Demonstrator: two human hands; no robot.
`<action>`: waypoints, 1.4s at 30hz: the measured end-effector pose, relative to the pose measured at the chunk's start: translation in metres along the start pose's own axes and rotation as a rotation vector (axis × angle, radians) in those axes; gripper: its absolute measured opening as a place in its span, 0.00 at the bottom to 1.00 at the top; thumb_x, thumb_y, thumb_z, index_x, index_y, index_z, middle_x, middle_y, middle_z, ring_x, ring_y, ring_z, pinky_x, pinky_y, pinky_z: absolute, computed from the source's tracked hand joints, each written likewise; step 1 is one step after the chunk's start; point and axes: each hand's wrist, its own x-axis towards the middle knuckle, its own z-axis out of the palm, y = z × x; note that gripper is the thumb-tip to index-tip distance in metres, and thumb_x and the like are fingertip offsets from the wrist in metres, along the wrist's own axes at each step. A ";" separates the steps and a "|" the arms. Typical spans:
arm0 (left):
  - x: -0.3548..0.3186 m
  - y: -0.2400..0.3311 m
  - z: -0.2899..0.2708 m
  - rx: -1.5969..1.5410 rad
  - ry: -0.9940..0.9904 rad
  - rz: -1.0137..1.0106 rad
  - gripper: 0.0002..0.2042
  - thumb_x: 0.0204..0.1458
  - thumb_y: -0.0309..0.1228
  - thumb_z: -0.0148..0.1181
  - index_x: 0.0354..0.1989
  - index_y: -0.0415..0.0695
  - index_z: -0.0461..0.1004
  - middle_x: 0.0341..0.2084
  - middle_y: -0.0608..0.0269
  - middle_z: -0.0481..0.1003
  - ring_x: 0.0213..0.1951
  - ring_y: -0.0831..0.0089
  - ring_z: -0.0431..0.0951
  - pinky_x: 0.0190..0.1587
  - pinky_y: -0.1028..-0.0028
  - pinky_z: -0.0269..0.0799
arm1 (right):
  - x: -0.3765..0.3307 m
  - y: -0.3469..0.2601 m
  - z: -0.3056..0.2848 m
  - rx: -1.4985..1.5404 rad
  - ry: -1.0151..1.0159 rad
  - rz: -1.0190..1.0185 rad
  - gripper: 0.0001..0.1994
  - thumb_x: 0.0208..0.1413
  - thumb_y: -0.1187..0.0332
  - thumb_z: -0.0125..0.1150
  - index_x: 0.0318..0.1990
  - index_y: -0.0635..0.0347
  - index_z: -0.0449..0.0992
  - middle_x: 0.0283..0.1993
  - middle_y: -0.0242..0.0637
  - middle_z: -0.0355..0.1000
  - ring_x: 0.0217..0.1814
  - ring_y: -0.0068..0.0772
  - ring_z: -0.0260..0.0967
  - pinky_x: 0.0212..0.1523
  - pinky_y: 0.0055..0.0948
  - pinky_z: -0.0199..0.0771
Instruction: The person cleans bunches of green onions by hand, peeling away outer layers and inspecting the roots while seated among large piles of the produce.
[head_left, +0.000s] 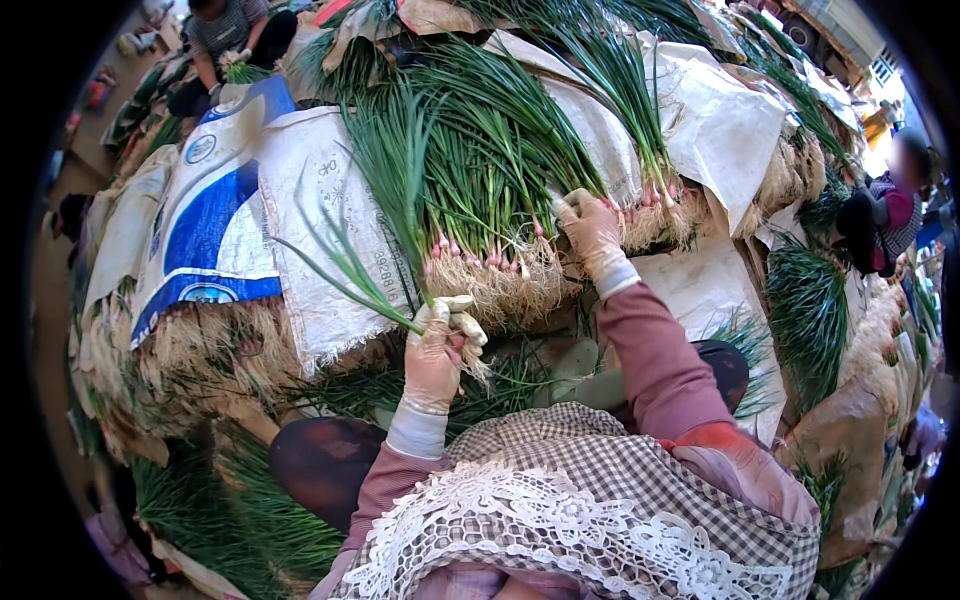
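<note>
Left hand [438, 345] fingers closed round one scallion [345, 262]; right hand [590, 228] fingers clenched in the scallion pile [480, 190].

A pile of spring onion bundles [480, 190] lies in the middle, far of the person's lap, the roots toward the near side and the leaves running far. It rests on woven sacks [300, 200] that spread to the left and right beneath it. The left hand [437, 350] is near and left of the pile's root ends, closed around a single spring onion [345, 265] whose leaves reach left and far. The right hand [590, 230] is farther and to the right, on the pile among the stalks. More bundles [805, 310] lie at the right, and others [230, 510] at the near left. One seated person [225, 35] is at far left, another [890, 210] at far right.
</note>
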 end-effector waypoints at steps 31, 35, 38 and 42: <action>-0.010 -0.035 -0.001 -0.275 -0.272 -0.328 0.16 0.52 0.38 0.42 0.38 0.36 0.66 0.15 0.62 0.66 0.21 0.69 0.68 0.26 0.72 0.66 | -0.089 -0.021 0.067 1.335 -0.979 0.194 0.11 0.51 0.64 0.48 0.38 0.61 0.66 0.28 0.34 0.67 0.23 0.21 0.64 0.25 0.20 0.68; -0.010 -0.034 0.000 -0.365 -0.320 -0.333 0.14 0.51 0.36 0.44 0.36 0.36 0.67 0.13 0.63 0.65 0.16 0.73 0.64 0.22 0.76 0.64 | -0.090 -0.016 0.072 0.475 -0.686 -0.048 0.11 0.47 0.65 0.50 0.38 0.59 0.68 0.31 0.33 0.70 0.27 0.27 0.67 0.28 0.26 0.68; -0.008 -0.030 0.000 -0.080 -0.297 -0.301 0.13 0.51 0.35 0.45 0.34 0.36 0.67 0.14 0.62 0.67 0.16 0.75 0.65 0.21 0.77 0.65 | -0.096 0.036 0.080 -0.490 -0.767 -0.126 0.13 0.43 0.62 0.53 0.36 0.56 0.72 0.37 0.37 0.69 0.38 0.33 0.67 0.37 0.28 0.66; -0.005 -0.022 0.004 0.208 0.130 -0.307 0.13 0.52 0.35 0.43 0.30 0.37 0.67 0.14 0.62 0.67 0.17 0.76 0.67 0.21 0.78 0.68 | -0.086 0.028 0.048 -0.507 -0.866 -0.278 0.17 0.46 0.57 0.50 0.39 0.58 0.69 0.37 0.42 0.68 0.38 0.36 0.67 0.40 0.32 0.65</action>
